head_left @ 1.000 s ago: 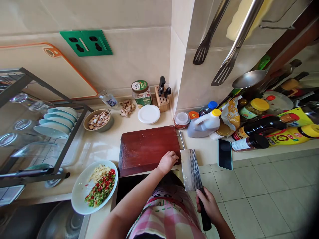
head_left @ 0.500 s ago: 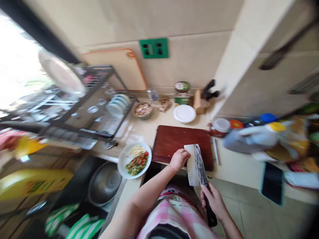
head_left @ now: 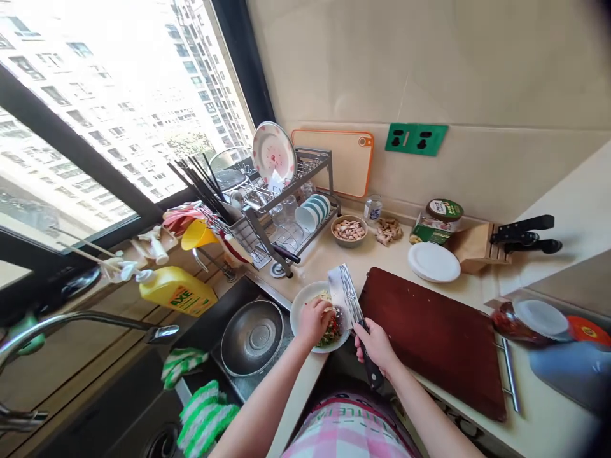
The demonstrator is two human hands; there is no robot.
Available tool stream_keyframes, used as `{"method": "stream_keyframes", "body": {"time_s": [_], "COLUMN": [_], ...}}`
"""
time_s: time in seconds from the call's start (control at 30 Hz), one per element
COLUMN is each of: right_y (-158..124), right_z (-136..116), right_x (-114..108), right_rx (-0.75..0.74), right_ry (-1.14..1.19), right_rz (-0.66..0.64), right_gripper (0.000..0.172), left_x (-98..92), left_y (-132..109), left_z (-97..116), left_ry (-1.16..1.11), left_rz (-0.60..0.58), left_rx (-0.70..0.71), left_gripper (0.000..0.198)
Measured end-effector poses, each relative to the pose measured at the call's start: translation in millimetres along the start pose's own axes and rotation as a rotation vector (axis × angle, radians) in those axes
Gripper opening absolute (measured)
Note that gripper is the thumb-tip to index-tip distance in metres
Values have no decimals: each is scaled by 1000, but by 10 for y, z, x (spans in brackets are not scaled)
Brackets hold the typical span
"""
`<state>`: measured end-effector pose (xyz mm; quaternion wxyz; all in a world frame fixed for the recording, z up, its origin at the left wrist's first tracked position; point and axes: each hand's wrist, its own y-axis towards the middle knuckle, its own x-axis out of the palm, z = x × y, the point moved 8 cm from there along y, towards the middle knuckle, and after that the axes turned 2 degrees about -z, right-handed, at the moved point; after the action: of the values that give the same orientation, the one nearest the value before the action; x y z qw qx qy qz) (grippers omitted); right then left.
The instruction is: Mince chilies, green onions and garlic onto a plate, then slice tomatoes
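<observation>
My right hand [head_left: 377, 345] grips the black handle of a cleaver [head_left: 344, 294], whose blade is tilted over a white plate [head_left: 300, 304] of chopped red and green vegetables [head_left: 331, 329]. My left hand [head_left: 314, 318] rests over the plate against the blade's side, fingers curled at the food; whether they hold anything is hidden. The dark red cutting board [head_left: 429, 332] lies bare just right of the plate.
A sink with a metal pan [head_left: 252, 331] lies left of the plate. Behind stand a dish rack [head_left: 281, 210], a bowl of garlic [head_left: 349, 230], a white lid [head_left: 433, 261], a jar [head_left: 436, 219] and a knife block [head_left: 482, 245]. A yellow bottle [head_left: 177, 291] lies by the window.
The view swung left toward the sink. Both hands and the cleaver moved from the cutting board's near edge over to the plate of chopped vegetables.
</observation>
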<state>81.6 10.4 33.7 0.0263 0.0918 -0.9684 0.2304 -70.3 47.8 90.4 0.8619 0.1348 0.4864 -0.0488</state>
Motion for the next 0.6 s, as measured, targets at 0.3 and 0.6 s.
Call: {"method": "stream_keyframes", "body": {"time_s": [0.3, 0.6], "right_y": [26, -147], "right_z": [-57, -56], "right_x": [192, -239], "right_rx": [36, 58], "right_ry": [23, -3], "right_rz": [38, -13], "right_gripper": [35, 32], "left_x": [30, -35], "left_y": [95, 155], "left_z": [-154, -239], "left_ry": [156, 178], "left_rz": [-43, -74], "left_rx": [-52, -142], "left_gripper": [15, 23]}}
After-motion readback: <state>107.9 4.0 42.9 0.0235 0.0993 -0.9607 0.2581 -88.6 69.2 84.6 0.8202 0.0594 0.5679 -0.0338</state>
